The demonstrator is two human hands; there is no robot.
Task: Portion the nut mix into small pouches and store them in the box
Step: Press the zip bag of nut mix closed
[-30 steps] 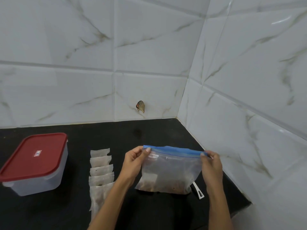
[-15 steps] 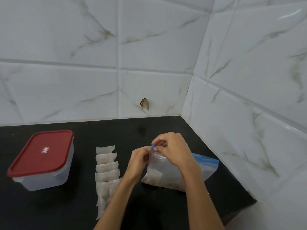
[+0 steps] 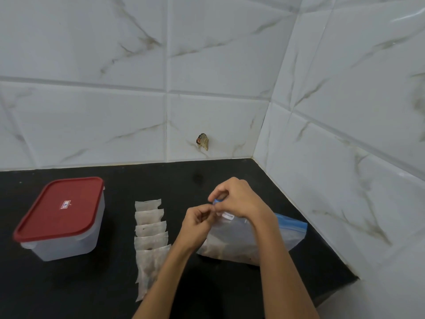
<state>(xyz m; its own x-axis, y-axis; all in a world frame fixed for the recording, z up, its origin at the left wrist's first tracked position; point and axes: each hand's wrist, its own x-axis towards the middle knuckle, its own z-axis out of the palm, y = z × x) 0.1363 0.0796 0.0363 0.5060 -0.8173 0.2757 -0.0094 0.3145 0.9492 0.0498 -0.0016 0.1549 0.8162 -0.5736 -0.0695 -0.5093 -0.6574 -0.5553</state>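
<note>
1. Head view, looking down on a black desk (image 3: 115, 293) set in a corner of marble-patterned wall tiles (image 3: 207, 65).
2. Both hands meet at the left end of the blue zip strip of the large clear bag (image 3: 232, 240), which rests on the desk to the right of centre with the nut mix (image 3: 220, 252) dark in its lower part.
3. The left hand (image 3: 197, 223) has its grip narrow, fingers curled at the bag's top corner; the right hand (image 3: 236, 199) pinches the blue strip from above. Judged from this, the bag is being opened at its seal.
4. A column of small pale pouches (image 3: 150, 236) lies overlapping on the desk between box and bag, just left of the left forearm. Whether they hold anything cannot be told; faint dark specks show on some.
5. The box (image 3: 66, 240), translucent with a red lid (image 3: 61, 208), stands well apart at the left, lid on.
6. Progress, as a judgement: early. Things are laid out; still to do are opening the bag, filling and closing each pouch, opening the box and storing the pouches.
</note>
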